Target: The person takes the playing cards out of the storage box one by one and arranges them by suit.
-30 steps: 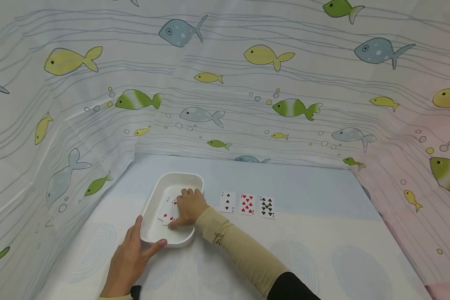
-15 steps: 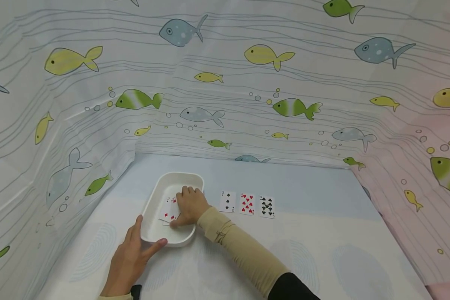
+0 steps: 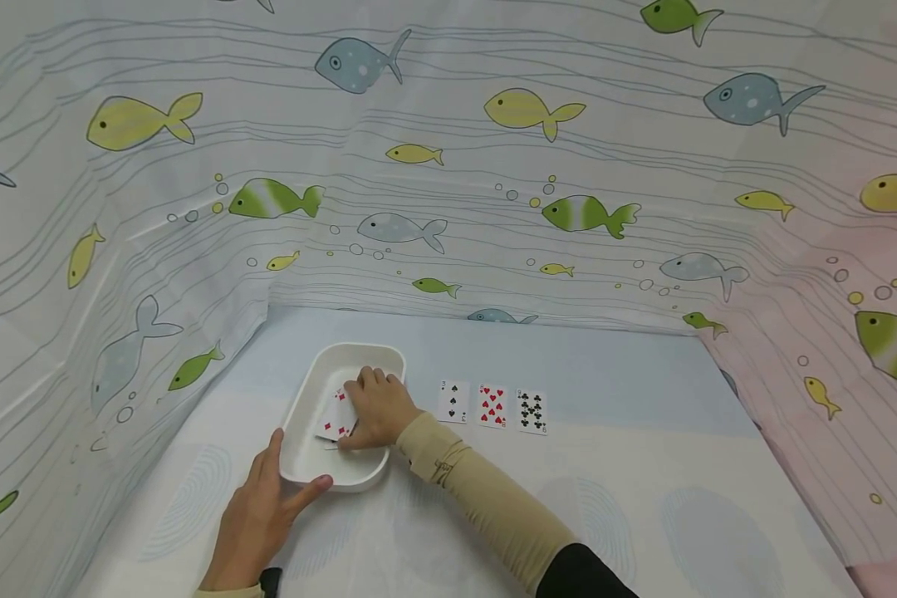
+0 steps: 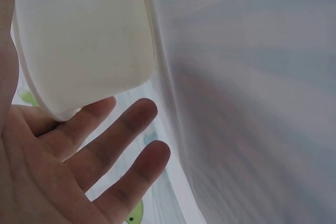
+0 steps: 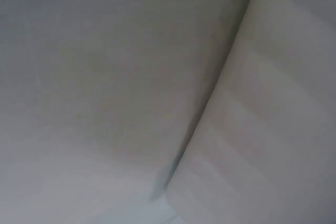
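A white tray [image 3: 299,458] sits left of centre on the table in the head view. My left hand [image 3: 254,519] touches its near left corner, thumb along the near rim and fingers along the left side. In the left wrist view, those fingers [image 4: 113,150] are spread and fairly straight beside the tray wall [image 4: 86,35]. My right hand [image 3: 381,407] reaches into the tray and pinches a diamond playing card [image 3: 334,419] between thumb and fingertips. The hand covers its right part. An edge of another card peeks out below. The right wrist view shows only pale surfaces, no fingers.
Right of the tray, face-up cards lie in a row: a spade card [image 3: 453,403], a heart card [image 3: 492,406] and a club card [image 3: 531,412]. A fish-patterned cloth [image 3: 493,166] rises behind and beside the pale table surface [image 3: 643,465].
The diamond card has shifted slightly up and away under my right fingers, baring a mark on the card beneath. My left hand and the tray stay put.
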{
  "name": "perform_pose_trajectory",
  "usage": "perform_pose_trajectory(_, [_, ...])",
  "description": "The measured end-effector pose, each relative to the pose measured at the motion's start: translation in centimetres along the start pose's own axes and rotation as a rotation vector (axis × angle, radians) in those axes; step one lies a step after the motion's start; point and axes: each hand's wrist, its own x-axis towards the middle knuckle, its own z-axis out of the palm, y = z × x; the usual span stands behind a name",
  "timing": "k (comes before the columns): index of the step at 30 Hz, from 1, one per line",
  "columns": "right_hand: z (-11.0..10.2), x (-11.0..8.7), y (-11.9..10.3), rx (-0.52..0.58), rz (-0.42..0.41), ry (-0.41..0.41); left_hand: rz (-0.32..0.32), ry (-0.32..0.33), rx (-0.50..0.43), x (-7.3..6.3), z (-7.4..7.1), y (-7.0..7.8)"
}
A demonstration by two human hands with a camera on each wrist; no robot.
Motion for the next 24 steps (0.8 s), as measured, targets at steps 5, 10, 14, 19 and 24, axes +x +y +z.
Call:
perform_pose_trajectory(5, [-0.1,-0.1,0.3,0.045,-0.015,0.012,-0.016,-0.017,-0.001,0.0,0.0,0.1])
perform_pose_trajectory(10, [-0.4,-0.2,0.3,0.080,-0.019,0.017,-0.042,-0.049,-0.006,0.1,-0.1,0.2])
perform_pose_trajectory(14, [-0.6,-0.5,0.3,0.095,-0.020,0.039,-0.050,-0.060,0.000,0.3,-0.1,0.2])
perform_pose_trajectory(19, [-0.4,-0.7,0.3,0.114,-0.043,0.096,-0.008,-0.013,-0.003,0.1,0.0,-0.1])
perform_pose_trajectory(24, [-0.5,-1.0,0.4,0.147,-0.048,0.138,0.012,0.006,-0.006,0.0,0.1,-0.2])
